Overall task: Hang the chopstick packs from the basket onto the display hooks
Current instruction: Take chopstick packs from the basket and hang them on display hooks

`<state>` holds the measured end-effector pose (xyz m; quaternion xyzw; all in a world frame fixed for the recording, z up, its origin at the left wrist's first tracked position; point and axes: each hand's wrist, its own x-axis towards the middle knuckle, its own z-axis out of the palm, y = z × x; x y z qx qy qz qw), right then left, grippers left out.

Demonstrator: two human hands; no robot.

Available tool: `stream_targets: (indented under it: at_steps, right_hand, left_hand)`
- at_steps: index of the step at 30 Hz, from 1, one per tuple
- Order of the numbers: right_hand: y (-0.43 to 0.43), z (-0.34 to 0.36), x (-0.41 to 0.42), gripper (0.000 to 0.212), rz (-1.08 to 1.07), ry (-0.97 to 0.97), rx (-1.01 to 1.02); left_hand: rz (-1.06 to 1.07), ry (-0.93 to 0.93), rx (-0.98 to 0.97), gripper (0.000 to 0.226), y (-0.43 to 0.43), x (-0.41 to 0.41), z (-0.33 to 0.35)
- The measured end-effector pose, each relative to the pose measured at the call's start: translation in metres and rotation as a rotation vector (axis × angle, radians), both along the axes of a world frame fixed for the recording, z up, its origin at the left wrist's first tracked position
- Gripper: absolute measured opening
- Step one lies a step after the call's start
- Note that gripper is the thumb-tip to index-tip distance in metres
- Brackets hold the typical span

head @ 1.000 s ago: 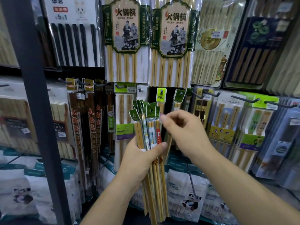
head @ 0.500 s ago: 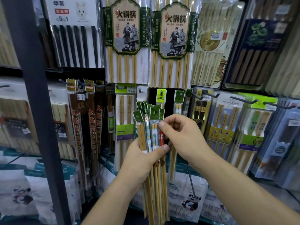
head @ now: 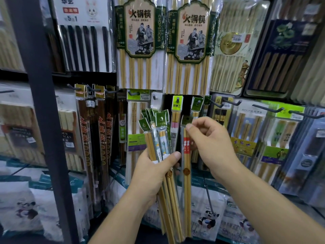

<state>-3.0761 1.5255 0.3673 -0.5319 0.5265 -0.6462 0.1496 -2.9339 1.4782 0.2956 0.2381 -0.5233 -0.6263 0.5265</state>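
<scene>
My left hand (head: 154,171) grips a bunch of several slim chopstick packs (head: 158,138) with green header tabs, held upright in front of the display. My right hand (head: 209,145) pinches the top of one pack with red-banded chopsticks (head: 187,166), held just right of the bunch and apart from it. Behind and above my hands, a hook carries a pack with a light-green tab (head: 176,104), and a second hook holds a dark-green-tabbed pack (head: 197,103). No basket is in view.
A dark vertical shelf post (head: 44,120) stands at the left. Large hot-pot chopstick packs (head: 140,41) hang above. Bare black hook tips (head: 269,108) stick out at the right over boxed sets. Brown chopstick packs (head: 98,129) hang at the left; panda-print bags lie below.
My right hand has drawn the red-banded pack out of the bunch to the right. The bunch in my left hand has stayed in place.
</scene>
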Motion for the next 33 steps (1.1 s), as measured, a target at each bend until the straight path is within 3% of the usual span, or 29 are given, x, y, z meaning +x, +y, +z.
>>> stream_targets:
  at_steps: [10,18,29,33]
  right_hand:
    - [-0.013,0.031,-0.009,0.025,-0.143,-0.184,-0.054]
    - [-0.03,0.02,-0.012,0.034,-0.248,-0.159,-0.04]
    - [-0.017,0.01,-0.006,0.016,-0.166,-0.06,-0.128]
    - [-0.011,0.009,-0.004,0.014,-0.165,-0.003,-0.158]
  left_hand:
    - [0.026,0.005,0.02,0.034,-0.006,0.007,-0.003]
    - [0.027,-0.062,-0.004,0.027,-0.006,0.005,-0.005]
    - [0.023,0.006,0.013,0.034,-0.009,0.001,-0.008]
    - [0.014,-0.001,0.007,0.047,-0.008,0.0,-0.009]
